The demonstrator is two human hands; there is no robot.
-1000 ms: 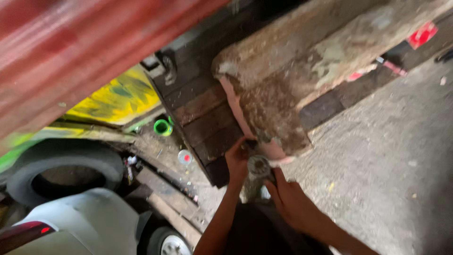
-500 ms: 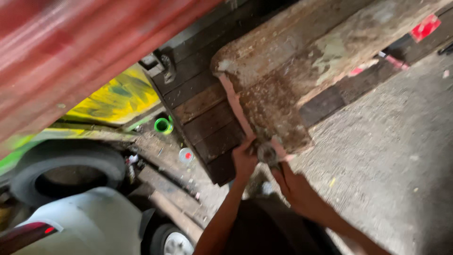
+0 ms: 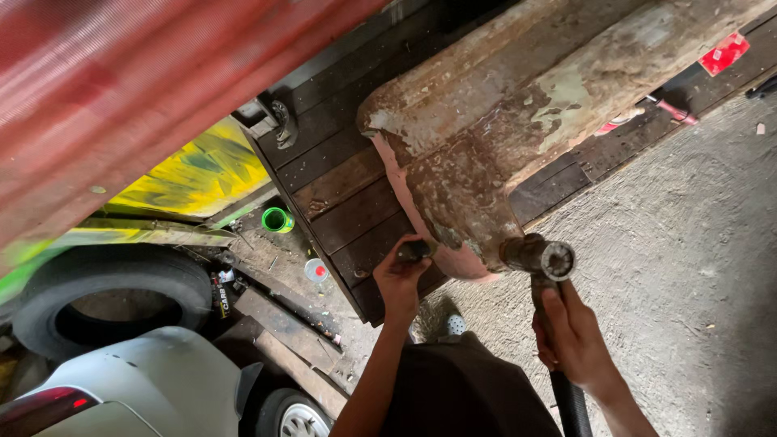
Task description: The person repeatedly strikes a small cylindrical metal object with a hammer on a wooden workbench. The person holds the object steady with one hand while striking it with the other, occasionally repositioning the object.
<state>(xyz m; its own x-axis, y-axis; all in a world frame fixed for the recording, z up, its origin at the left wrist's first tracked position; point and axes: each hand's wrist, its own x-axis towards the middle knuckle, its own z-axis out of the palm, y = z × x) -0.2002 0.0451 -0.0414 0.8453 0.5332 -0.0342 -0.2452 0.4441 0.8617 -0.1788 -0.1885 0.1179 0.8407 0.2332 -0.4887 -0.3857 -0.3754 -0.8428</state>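
The rusted metal body (paint flaking, pink edge at its lower end) lies on dark wooden planks, directly above both hands. A tyre lies well off to the left hand's side. The hammer stands with its round head beside the body's lower corner; the right hand has its fingers clamped on the handle. The left hand has its fingers closed on a small dark part touching the pink edge.

metal beam: rusty, flaking paint | planks: dark matt wood
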